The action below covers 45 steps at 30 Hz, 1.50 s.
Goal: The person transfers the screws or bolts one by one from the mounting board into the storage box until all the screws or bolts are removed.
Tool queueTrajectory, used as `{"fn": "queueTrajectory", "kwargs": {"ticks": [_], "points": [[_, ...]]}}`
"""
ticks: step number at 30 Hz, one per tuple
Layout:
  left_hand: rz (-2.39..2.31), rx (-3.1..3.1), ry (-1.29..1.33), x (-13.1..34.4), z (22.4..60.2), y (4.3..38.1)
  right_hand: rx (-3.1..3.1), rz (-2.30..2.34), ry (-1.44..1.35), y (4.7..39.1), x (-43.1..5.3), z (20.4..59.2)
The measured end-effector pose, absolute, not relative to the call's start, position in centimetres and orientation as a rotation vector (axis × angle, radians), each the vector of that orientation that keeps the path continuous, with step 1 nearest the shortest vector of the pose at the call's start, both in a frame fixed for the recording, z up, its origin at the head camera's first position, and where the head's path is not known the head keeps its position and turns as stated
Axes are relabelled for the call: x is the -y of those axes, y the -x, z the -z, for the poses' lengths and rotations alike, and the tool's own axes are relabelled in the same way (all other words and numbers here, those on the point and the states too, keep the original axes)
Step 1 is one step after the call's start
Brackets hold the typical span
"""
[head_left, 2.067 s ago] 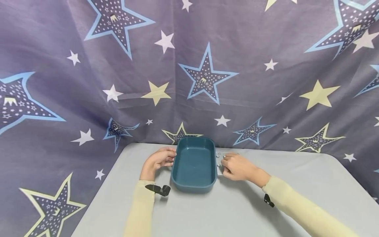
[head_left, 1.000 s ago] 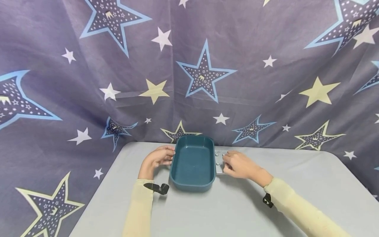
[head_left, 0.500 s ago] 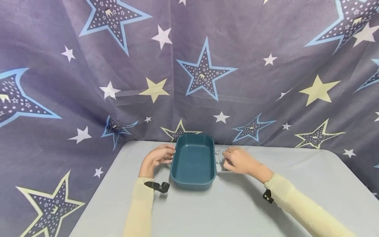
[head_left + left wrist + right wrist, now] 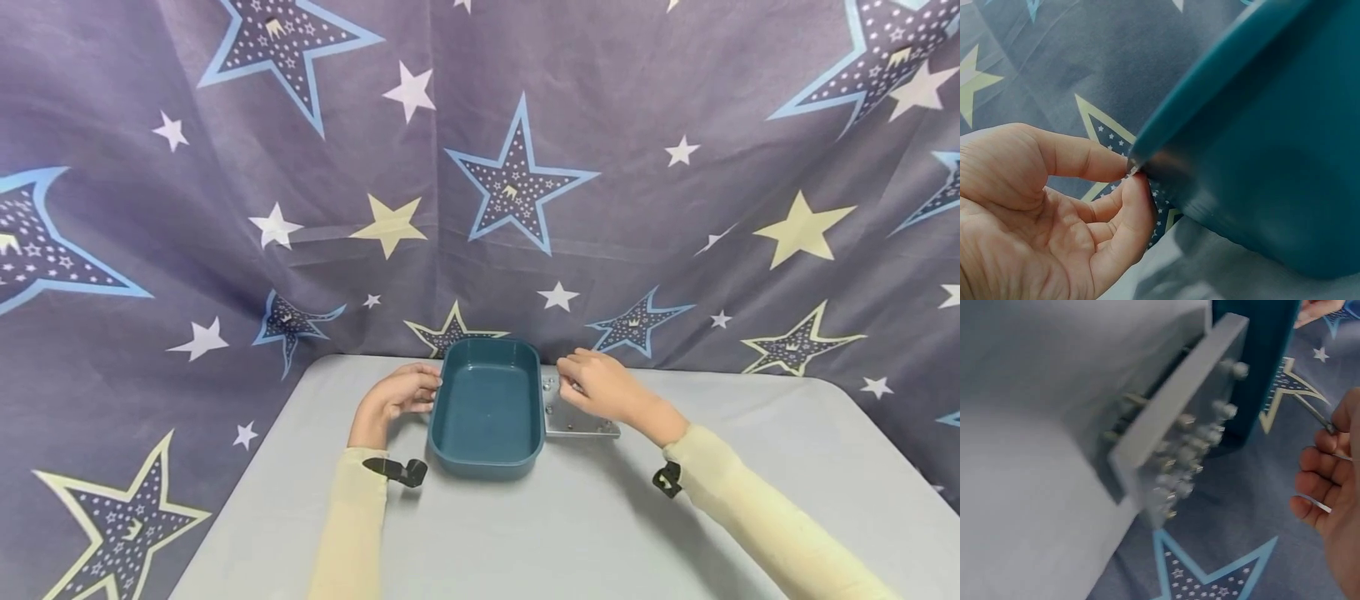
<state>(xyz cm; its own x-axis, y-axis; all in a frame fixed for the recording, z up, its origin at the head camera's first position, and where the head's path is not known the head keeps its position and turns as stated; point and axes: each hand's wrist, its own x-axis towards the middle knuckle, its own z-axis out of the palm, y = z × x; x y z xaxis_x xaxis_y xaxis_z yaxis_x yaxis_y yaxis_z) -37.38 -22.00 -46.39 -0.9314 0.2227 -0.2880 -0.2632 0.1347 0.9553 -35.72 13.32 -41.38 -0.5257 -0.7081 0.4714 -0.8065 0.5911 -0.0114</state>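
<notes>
A teal plastic tray (image 4: 487, 417) with rounded corners sits on the grey table, and nothing shows inside it. My left hand (image 4: 397, 400) pinches its left rim between thumb and fingers, plain in the left wrist view. Against the tray's right side lies a silver metal plate (image 4: 573, 421) with several bolts; some shanks stick out underneath in the right wrist view. Above that plate my right hand (image 4: 607, 387) is raised, its fingers curled round a thin metal rod (image 4: 1313, 412). The rod's tip points away from the plate and touches nothing.
The grey table (image 4: 480, 542) carries the tray near its back edge. A purple curtain (image 4: 615, 167) printed with stars hangs right behind it. Black straps (image 4: 397, 471) hold small cameras on both wrists.
My right hand has lifted off the metal plate and tilted up, so more of the plate and its bolts show. My left hand and the tray stay in place.
</notes>
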Motion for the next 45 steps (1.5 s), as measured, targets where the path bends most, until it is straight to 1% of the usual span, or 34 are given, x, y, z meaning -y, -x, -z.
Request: {"fn": "queueTrajectory", "kwargs": {"ticks": [15,24,32,45], "points": [[-1.855,-2.082,0.094,21.9,46.5,37.3,2.602,-0.576,-1.196,36.3,-10.1,36.9],[-1.864,-2.081,0.097,21.8,46.3,37.2,2.678,-0.742,-1.188,36.5,-7.8,35.0],[-1.878,-2.063,0.101,21.9,46.5,37.4,2.700,-0.789,-1.186,37.5,-6.2,34.5],[-1.888,-2.049,0.094,21.8,46.4,37.2,2.783,-0.786,-1.222,39.4,-3.3,34.9]]}}
